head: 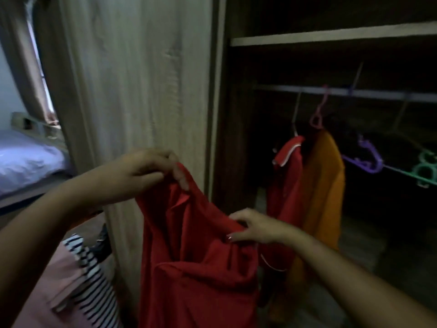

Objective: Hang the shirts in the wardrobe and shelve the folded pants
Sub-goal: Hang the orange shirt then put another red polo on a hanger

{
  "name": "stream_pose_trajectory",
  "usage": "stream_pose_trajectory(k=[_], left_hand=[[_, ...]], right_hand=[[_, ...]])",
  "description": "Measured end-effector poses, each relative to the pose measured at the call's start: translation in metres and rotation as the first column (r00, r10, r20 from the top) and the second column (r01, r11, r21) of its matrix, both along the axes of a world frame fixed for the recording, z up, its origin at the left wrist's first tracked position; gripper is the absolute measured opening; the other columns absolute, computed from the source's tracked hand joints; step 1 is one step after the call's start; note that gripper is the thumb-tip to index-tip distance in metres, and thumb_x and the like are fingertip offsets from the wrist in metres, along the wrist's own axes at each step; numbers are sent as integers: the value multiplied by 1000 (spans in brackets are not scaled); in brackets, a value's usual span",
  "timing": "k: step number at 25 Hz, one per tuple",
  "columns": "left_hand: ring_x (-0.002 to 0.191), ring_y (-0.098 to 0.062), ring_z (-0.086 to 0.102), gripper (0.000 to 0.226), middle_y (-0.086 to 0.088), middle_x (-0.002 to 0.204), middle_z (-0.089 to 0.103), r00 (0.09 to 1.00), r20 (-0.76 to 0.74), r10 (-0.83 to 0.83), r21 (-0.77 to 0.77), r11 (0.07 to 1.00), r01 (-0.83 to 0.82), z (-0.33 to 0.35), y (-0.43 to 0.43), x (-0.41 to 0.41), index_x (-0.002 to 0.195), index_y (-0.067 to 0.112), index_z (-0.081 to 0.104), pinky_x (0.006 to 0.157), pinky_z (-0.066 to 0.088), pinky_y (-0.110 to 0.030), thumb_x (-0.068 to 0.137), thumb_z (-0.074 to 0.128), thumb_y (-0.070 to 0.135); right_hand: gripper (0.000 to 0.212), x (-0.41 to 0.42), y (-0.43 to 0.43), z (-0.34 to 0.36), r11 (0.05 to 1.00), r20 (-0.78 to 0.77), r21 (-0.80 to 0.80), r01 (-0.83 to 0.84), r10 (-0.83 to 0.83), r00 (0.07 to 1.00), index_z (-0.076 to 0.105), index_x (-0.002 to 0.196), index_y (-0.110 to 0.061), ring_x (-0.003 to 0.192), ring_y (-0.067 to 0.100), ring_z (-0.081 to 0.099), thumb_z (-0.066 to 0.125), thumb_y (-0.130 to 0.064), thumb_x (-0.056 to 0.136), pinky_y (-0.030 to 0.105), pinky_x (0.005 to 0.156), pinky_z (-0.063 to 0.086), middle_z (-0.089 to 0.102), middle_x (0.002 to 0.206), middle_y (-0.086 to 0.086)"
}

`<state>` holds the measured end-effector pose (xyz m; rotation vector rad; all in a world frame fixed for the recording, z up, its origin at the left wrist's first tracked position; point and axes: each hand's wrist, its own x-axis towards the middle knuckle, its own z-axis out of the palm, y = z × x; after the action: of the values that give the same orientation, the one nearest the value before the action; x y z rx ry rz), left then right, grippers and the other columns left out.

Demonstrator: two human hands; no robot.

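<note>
Two bare hands hold up one garment in front of an open wardrobe (pixel 331 34), whose dark interior fills the space beyond and to the right of the right hand. Its pale wood-grain door (pixel 142 79) stands behind the left hand. The red shirt (pixel 196 268) hangs between both hands and falls below them, out of the bottom of the view. The left hand (pixel 146 171) is the higher one, its fingers and thumb pinching the shirt's upper edge. The right hand (pixel 253 227), lower and nearer the wardrobe opening, has its fingers curled over a fold of the same edge.

Beyond the right hand, an orange shirt (pixel 324 185) hangs from the rail (pixel 354 92) on a pink hanger (pixel 319 112). It touches a red collared shirt (pixel 287 185) with white trim that hangs just to its left. Below the left forearm lie a black-and-white striped garment (pixel 94 280) and a pink cloth (pixel 47 292). Far to the left of the left hand is a white pillow (pixel 26 159) on a bed. To the right of the orange shirt, a bare purple hanger (pixel 369 159) and a green hanger (pixel 425 169) hang tilted below the rail.
</note>
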<state>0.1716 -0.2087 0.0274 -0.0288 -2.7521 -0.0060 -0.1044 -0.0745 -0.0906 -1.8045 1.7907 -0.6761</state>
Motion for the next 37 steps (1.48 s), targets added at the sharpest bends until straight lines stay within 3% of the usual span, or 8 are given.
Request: stream_pose_trajectory(k=[7,14,16,18,21,27,30,37], left_hand=[[127,-25,48,52,-5,155,17,830,257,494,-409,834,-370,-60,34,-97,145,41,23,94,45,-33,97,40,30],[98,-10,61,29,6,111,52,942,-99,321,106,945,-311,-76,26,-147,120,19,55,77,50,-16,91,52,19],[95,-10,60,27,7,113,45,948,-138,287,129,954,-270,-72,31,-157,120,23,53,78,49,-14,93,50,23],[92,-16,60,19,4,117,43,950,-135,281,155,953,-260,-71,39,-164,113,23,53,78,50,-24,95,48,27],[82,-6,56,26,8,128,34,961,-97,259,137,960,-245,-64,51,-167,119,23,51,69,49,-15,93,52,23],[85,-12,61,29,4,131,37,980,-126,155,-10,987,-158,-66,41,-164,125,21,44,73,57,-27,96,46,26],[84,7,52,19,22,110,50,983,-149,110,21,994,-108,-64,26,-164,102,49,52,64,51,-8,85,58,45],[104,-9,62,26,7,113,62,992,-24,127,193,974,-120,-50,15,-175,108,23,70,85,50,-19,85,64,10]], right_hand=[[26,-68,83,74,726,-205,-614,310,-526,825,55,61,-26,62,8,56,73,-10,71,27,61,42,61,66,-3],[17,-72,105,91,806,-287,-555,203,-415,863,63,66,-20,66,2,58,66,-18,82,11,62,40,59,68,-12],[15,-85,103,101,694,-202,-665,276,-522,829,65,71,-21,72,4,59,62,-17,86,20,69,45,62,75,-7],[6,-104,95,114,446,-169,-826,343,-778,605,63,89,-16,90,15,56,63,-14,84,27,78,45,59,95,3],[50,-134,79,129,236,-125,-749,618,-968,218,46,123,-14,119,28,46,66,-8,78,40,96,43,46,128,12],[44,-178,49,130,248,477,-285,926,-801,362,39,132,-8,105,27,61,45,3,90,33,79,49,60,121,16],[33,-178,50,124,141,453,-455,880,-813,364,53,125,-13,96,20,61,45,-7,94,30,79,50,61,113,9],[9,-168,78,46,188,401,-556,810,-793,459,63,95,-11,50,2,54,54,-10,92,21,52,40,59,65,2]])
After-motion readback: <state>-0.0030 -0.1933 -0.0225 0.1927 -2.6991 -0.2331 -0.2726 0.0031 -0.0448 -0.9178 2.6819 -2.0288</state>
